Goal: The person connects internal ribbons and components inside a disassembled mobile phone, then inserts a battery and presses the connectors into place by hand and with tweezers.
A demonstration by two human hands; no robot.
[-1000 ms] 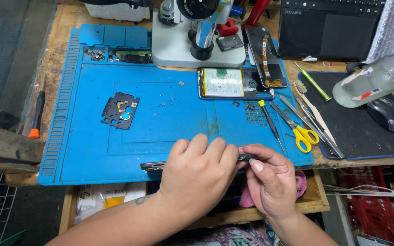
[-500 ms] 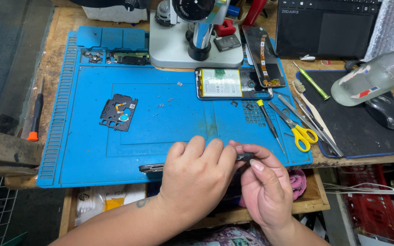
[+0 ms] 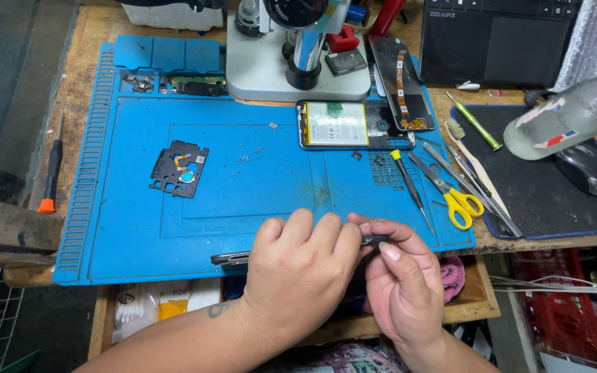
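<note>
White-green battery label (image 3: 333, 123) in opened phone; red-blue label (image 3: 553, 131) on bottle

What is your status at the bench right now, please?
Both hands closed on the thin dark phone part: left hand, right hand. Held at blue mat front edge. Nothing blocking.

The left hand (image 3: 297, 266) and forearm are bare, with no sleeve, glove, ring or watch in view. A small dark tattoo mark (image 3: 217, 310) sits on the left forearm just behind the wrist; its shape is too small to make out. The right hand (image 3: 403, 283) is bare too, its wrist uncovered. Its fingernails (image 3: 390, 251) are short, rounded and unpainted, and the thumbnail shows plainly.
</note>
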